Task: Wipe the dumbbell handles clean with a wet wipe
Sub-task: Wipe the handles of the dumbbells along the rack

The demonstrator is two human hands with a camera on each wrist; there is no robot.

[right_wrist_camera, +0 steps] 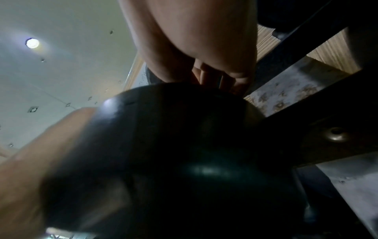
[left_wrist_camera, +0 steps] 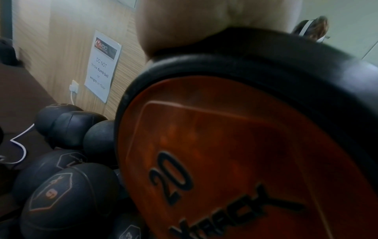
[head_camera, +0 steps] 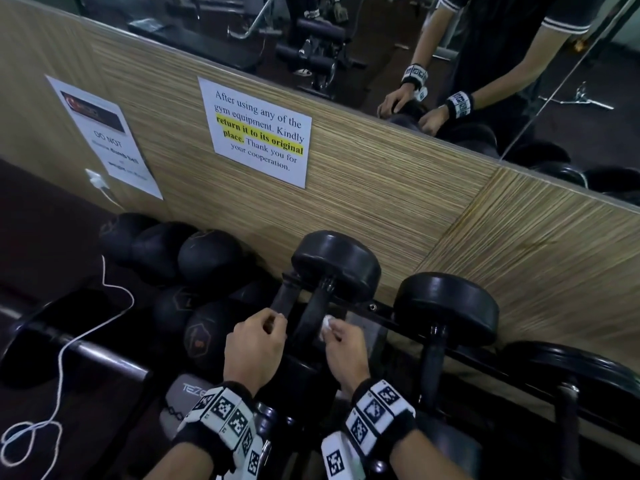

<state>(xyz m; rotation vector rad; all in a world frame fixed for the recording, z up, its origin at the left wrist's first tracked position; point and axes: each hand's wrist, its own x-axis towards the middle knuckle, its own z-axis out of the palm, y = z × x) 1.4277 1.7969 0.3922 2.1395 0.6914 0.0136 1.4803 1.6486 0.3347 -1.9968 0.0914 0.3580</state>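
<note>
— Head view first: what could go wrong?

— The wet wipe [head_camera: 327, 323] is only a small white wad pinched in my right hand [head_camera: 343, 348], just right of the dumbbell handle [head_camera: 313, 315] at lower centre. Bunched that small, I judge it could skate over one strip and leave the rest dirty, or slip out and drop through the rack [head_camera: 381, 311].

— And your left hand [head_camera: 254, 348]?

— Its fingers curl just left of the handle; whether they hold anything I cannot tell.

— Left wrist view?

— The dumbbell's orange end plate [left_wrist_camera: 235, 153], marked 20, fills the right of the frame, my palm on its rim at the top. If I lean on it, the weight might roll.

— Right wrist view?

— My fingers [right_wrist_camera: 206, 76] at upper centre bunch together beyond a dark, blurred dumbbell head [right_wrist_camera: 174, 153] — the wipe is hidden.
</note>
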